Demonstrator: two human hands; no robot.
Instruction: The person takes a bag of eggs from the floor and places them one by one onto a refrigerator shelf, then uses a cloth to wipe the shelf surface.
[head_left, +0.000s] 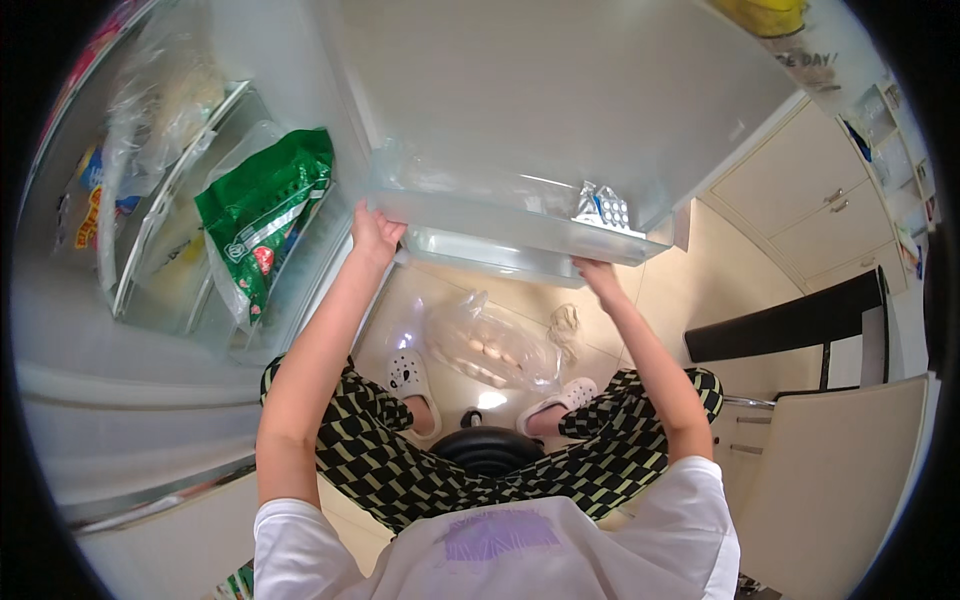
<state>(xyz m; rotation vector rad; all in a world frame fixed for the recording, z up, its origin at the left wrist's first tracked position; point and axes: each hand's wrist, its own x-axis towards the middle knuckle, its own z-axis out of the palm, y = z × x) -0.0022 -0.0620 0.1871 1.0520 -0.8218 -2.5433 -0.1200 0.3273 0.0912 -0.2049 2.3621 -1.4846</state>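
A clear plastic refrigerator door bin (491, 259) spans the space between my two hands, just under an upper clear door shelf (487, 217). At its left end is my left hand (379, 231), fingers curled by the shelf corner. My right hand (598, 280) grips the right end; its fingertips are partly hidden under the upper shelf. Blister packs of tablets (611, 208) stand in that shelf's right part. On the floor below, a clear plastic bag (491, 345) holds several eggs, with a crumpled beige item (564, 328) beside it.
At left, the open refrigerator's compartment holds a green plastic package (270, 210) and clear bags (161, 120) among clear drawers. A black-edged chair (787, 315) and cream cabinets (806, 180) stand at right. A round black stool seat (487, 450) shows between my legs.
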